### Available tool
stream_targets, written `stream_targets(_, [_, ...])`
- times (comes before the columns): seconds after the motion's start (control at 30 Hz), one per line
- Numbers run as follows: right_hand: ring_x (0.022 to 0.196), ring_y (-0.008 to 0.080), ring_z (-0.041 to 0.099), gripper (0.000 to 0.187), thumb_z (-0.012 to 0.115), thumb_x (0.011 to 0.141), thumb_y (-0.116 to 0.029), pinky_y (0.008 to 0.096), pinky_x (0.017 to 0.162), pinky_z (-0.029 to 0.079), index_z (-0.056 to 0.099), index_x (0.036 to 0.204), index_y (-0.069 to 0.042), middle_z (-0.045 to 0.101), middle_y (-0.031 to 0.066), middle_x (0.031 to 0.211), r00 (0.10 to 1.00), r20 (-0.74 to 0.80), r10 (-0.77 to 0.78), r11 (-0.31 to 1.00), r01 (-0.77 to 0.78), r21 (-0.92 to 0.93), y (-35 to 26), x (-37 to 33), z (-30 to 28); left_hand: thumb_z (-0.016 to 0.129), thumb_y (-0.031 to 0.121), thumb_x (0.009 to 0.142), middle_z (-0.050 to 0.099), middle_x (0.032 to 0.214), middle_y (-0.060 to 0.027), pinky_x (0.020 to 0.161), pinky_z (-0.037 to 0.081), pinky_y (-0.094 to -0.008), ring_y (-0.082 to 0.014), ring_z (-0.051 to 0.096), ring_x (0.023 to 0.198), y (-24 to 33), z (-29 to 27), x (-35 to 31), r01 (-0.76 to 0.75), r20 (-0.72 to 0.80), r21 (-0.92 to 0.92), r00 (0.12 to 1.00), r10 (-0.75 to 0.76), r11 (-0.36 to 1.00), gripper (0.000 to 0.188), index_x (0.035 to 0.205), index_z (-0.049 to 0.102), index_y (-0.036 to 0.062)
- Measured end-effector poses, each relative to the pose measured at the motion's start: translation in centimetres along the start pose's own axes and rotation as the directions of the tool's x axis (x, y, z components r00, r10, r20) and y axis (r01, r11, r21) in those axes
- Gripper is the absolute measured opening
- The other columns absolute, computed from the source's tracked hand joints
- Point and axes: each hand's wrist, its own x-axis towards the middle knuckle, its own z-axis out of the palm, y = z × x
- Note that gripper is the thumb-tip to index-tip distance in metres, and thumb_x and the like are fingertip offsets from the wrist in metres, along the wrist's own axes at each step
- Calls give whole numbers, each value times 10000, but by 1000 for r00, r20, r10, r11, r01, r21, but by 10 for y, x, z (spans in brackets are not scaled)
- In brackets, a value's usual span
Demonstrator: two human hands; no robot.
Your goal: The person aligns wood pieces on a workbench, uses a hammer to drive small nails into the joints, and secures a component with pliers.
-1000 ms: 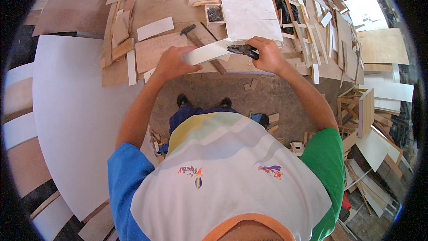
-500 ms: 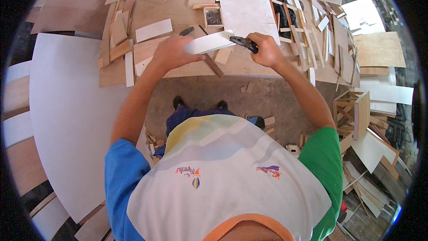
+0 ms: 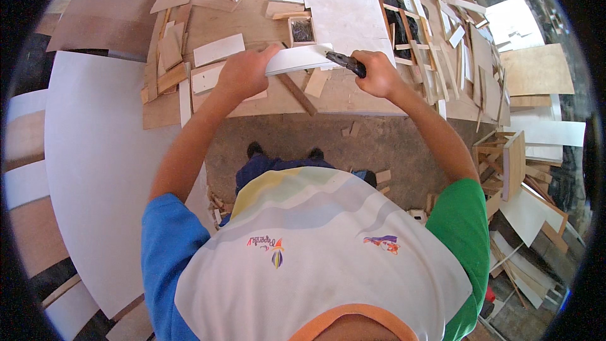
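A white board strip (image 3: 298,58) is held above the workbench by my left hand (image 3: 247,74), whose fingers wrap round its left end. My right hand (image 3: 380,74) is closed round the handles of dark pliers (image 3: 345,62). The jaws of the pliers meet the strip's right end; whether they grip a nail there is too small to tell. Beneath the strip, a dark brown stick (image 3: 297,93) slants toward the bench's near edge. Just beyond the strip stands a small wooden box (image 3: 291,30) with what look like nails inside.
Offcuts and white panels lie over the workbench (image 3: 208,104). Narrow wooden frames (image 3: 426,44) stand to the right. A large white panel (image 3: 104,170) fills the left side. On the right floor are a wooden frame piece (image 3: 512,164) and scattered scraps.
My left hand has shifted slightly on the strip and now covers the dark object that showed behind it. The pliers stay at the strip's right end.
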Motion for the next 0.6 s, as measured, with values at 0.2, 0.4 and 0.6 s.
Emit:
stream_targets(0.2, [724,404,580,267,596,586,-35,447,659,455,576,850,-7,584,210,754,998,-63,-21,998,25,55,-9,-7,-5,619,25,665,645,939,-170,747,491,-482,-387,612,896,-14,6,5,-60,5,-89,998,60,994,549,1190,503,136])
stream_targets(0.4, [737,412,578,266,597,576,-48,460,656,454,580,839,-19,584,204,754,999,-43,-6,996,9,86,-10,-8,-2,589,26,670,643,951,-168,755,472,-492,-395,593,905,-27,42,4,-132,-97,-109,988,122,985,455,1105,505,125])
stream_targets(0.6, [733,410,575,290,608,565,-49,454,651,453,581,852,-15,585,206,761,999,-28,19,997,-17,78,-9,-8,0,653,43,640,617,1109,-170,865,463,-460,-376,579,1010,-29,43,7,-69,-12,-121,998,68,990,569,1189,515,102])
